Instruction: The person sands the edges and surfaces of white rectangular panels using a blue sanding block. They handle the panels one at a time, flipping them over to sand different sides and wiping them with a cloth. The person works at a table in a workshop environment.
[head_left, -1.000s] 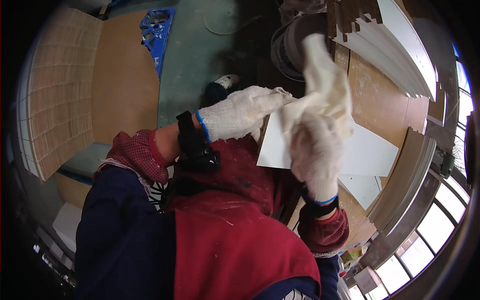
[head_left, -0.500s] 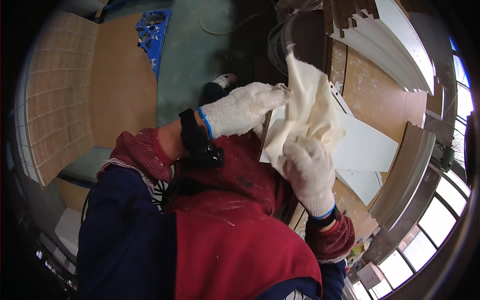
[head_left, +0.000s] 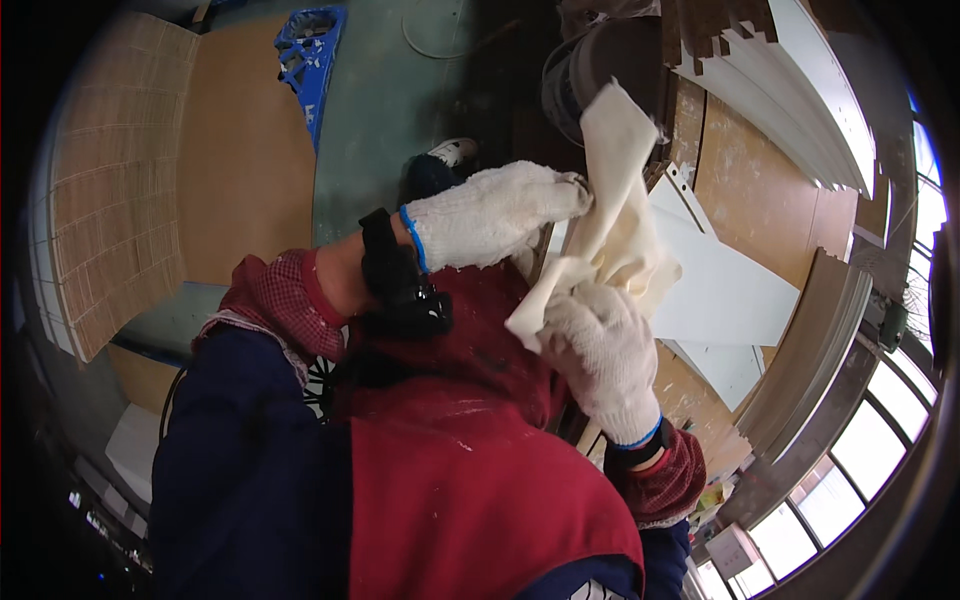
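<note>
Both of my hands wear white knit gloves. A crumpled cream cloth (head_left: 618, 150) lies over a white panel (head_left: 715, 285), its upper end sticking up past the panel. My right hand (head_left: 605, 350) is closed on the lower part of the cloth, bunching it against the panel. My left hand (head_left: 500, 212) is closed at the panel's left edge, thumb on top beside the cloth; its other fingers are mostly hidden beneath. Under the cloth, part of the panel's face cannot be seen.
More white panels (head_left: 725, 368) lie on the brown work surface (head_left: 755, 165) to the right. Stacked boards (head_left: 780, 95) stand at the far right, with a dark bucket (head_left: 610, 75) beside them. At left are a blue plastic pallet (head_left: 312, 60) and a stack of wood-toned boards (head_left: 110, 190).
My right hand has drawn the cloth's lower part left and toward me, folding a corner over the panel's edge. The cloth's upper end has swung right. My left hand stays nearly in place.
</note>
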